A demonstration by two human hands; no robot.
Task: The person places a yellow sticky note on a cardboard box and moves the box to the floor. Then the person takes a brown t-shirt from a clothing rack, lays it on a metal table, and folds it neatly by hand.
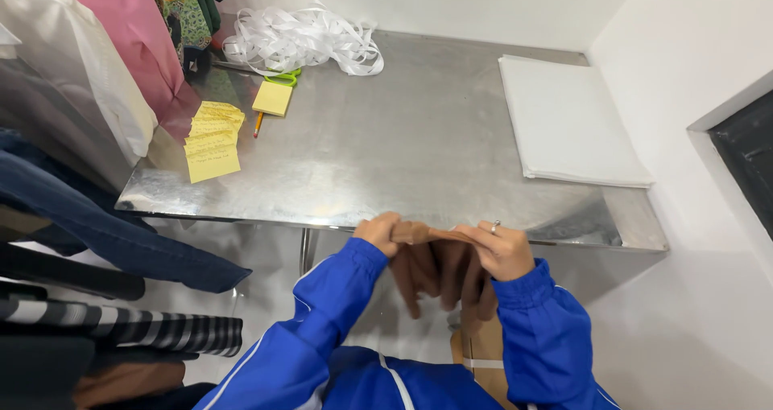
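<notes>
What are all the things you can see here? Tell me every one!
metal table: one, silvery grey, middle of the view against the white wall
white ribbon: one tangled heap, white, far left part of the table
scissors: one pair, green handles, just under the ribbon heap
sticky note pad: one, yellow, beside the scissors
pencil: one, orange, near the pad
yellow notes: a few overlapping, yellow, left edge of the table
white sheets: one flat stack, white, right side of the table
hanging clothes: several, pink, white, denim blue, striped, along the left
brown cloth: one, brown, held at the near table edge
left hand: one, blue sleeve, gripping the cloth
right hand: one, blue sleeve, ring on a finger, gripping the cloth
</notes>
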